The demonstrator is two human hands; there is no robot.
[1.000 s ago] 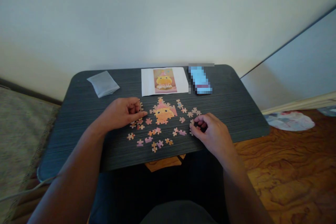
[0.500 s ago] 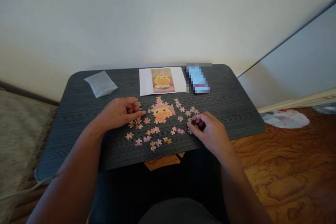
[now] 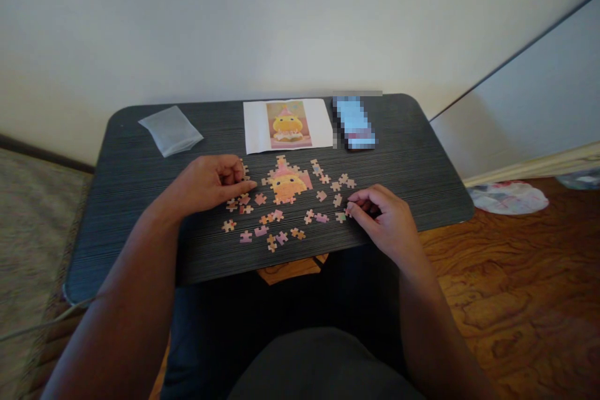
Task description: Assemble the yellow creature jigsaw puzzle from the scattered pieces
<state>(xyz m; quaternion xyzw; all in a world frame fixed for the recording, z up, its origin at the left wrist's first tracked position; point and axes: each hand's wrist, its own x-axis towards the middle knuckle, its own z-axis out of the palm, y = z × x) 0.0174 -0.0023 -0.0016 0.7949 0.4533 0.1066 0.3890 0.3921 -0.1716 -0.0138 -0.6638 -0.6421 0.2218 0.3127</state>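
My left hand rests on the table left of the partly joined jigsaw puzzle. Its fingers curl loosely, the thumb stands apart from them, and nothing shows in its grasp; puzzle pieces beside it are partly covered. The joined part shows a yellow face under a pink pointed hat. On the right, my right hand pinches a small pinkish puzzle piece between thumb and forefinger, low over the tabletop. A greenish piece lies just left of those fingertips. Several loose pieces are scattered around, such as an orange one.
Behind the puzzle lies a white sheet with a printed picture of the yellow figure. A blurred-out phone is to its right, a clear plastic bag to its left. The dark table stands against the wall.
My right hand has drawn slightly right, off the pieces it partly covered, and a pinkish piece shows at its fingertips. The left hand stays put; the whole view has tilted a little.
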